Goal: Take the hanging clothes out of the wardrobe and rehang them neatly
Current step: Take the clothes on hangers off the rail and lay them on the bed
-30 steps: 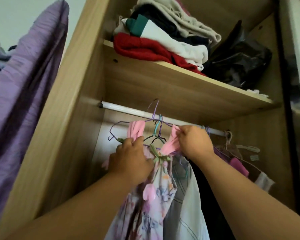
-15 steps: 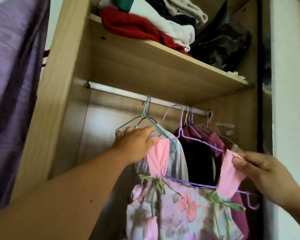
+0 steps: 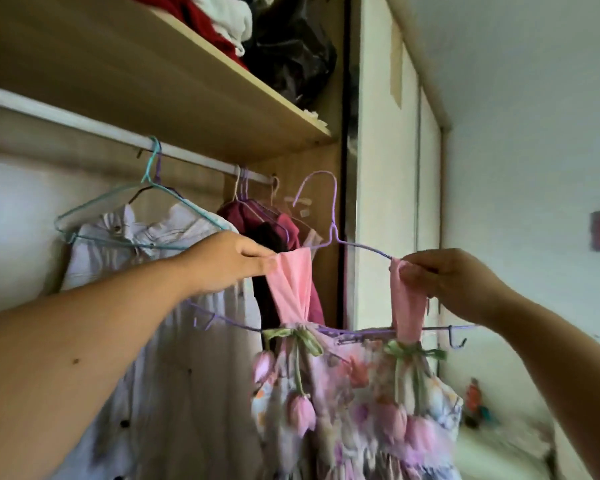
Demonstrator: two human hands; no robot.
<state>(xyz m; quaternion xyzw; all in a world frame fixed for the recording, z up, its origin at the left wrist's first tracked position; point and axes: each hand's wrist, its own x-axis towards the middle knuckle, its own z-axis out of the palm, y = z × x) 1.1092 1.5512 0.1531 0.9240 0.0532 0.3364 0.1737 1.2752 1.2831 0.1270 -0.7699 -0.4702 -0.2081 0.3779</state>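
The dress (image 3: 361,393) on its hanger (image 3: 333,233) is now off the rail (image 3: 66,115) and held outside the wardrobe (image 3: 153,84), left hand (image 3: 222,261) and right hand (image 3: 454,282) each pinching one pink strap (image 3: 291,282), so removal is done and rehanging remains.

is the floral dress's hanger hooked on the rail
No, the purple hanger has its hook in open air, clear of the rail.

The pink floral fabric dress (image 3: 357,403) is blurred, its skirt cut by the bottom edge. Red and white folded clothes (image 3: 205,19) run past the top edge
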